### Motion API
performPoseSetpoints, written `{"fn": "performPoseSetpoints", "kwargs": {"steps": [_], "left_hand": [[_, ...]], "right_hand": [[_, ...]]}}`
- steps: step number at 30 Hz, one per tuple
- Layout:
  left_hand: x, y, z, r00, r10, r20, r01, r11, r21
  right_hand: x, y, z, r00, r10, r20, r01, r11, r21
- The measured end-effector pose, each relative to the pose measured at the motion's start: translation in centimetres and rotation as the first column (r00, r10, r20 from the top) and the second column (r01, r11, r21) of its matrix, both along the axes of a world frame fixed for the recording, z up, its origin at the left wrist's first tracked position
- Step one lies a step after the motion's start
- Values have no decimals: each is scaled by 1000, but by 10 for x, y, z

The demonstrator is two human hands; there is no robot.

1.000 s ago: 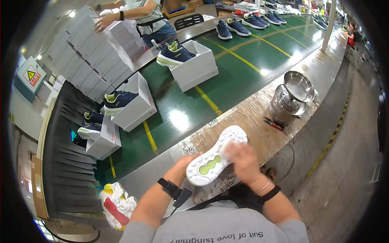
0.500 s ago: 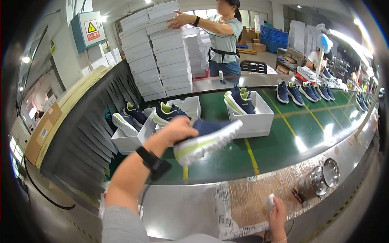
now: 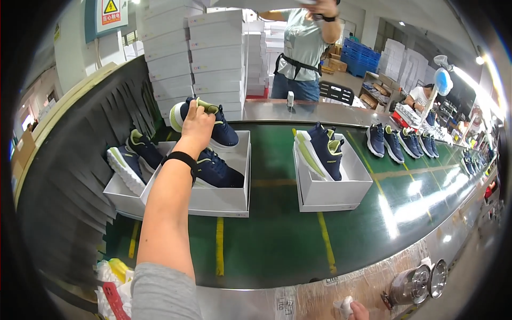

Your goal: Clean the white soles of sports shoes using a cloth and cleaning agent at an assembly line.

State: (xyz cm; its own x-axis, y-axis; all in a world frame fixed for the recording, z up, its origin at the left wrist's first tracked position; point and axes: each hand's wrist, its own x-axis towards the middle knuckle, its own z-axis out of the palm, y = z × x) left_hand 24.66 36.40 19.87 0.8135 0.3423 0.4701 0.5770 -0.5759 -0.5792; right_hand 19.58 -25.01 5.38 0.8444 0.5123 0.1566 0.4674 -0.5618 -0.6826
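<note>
My left hand (image 3: 198, 127) is closed on a navy sneaker (image 3: 226, 133) with lime lining, gripping it near the heel. The sneaker is over the far part of a white shoebox (image 3: 220, 205) on the green belt. Another navy sneaker (image 3: 221, 172) lies in that box, partly hidden by my wrist. Low in the picture, my right hand (image 3: 359, 311) pinches a small white wad (image 3: 344, 305), perhaps paper or cloth; most of this hand is cut off.
To the left, another shoebox (image 3: 121, 193) holds a sneaker pair; a third box (image 3: 335, 196) stands right. Loose sneakers (image 3: 397, 143) line the green belt (image 3: 266, 234). White boxes (image 3: 216, 53) are stacked behind. A metal canister (image 3: 409, 285) sits near. Across the belt, a co-worker (image 3: 304, 53) raises something white.
My left hand has carried the sneaker away from me, from above the near belt to over the shoebox. The view has shifted, and my right hand now sits lower. The co-worker's arms are higher.
</note>
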Motion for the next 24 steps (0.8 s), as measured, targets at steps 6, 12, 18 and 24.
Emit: {"fn": "performPoseSetpoints", "kwargs": {"steps": [6, 12, 18, 24], "left_hand": [[6, 25, -55, 950, 308, -54, -279, 757, -590], [56, -35, -38, 950, -258, 175, 302, 901, -311], [170, -183, -30, 638, -767, 63, 770, 635, -60], [190, -200, -72, 873, -380, -305, 352, 925, -144]], "right_hand": [[12, 18, 6, 999, 11, -36, -11, 1000, -13], [18, 6, -21, 982, -87, -168, 111, 984, 141], [22, -34, -49, 300, 226, -927, 815, 445, 372], [3, -54, -51, 403, 109, -909, 773, 492, 402]]}}
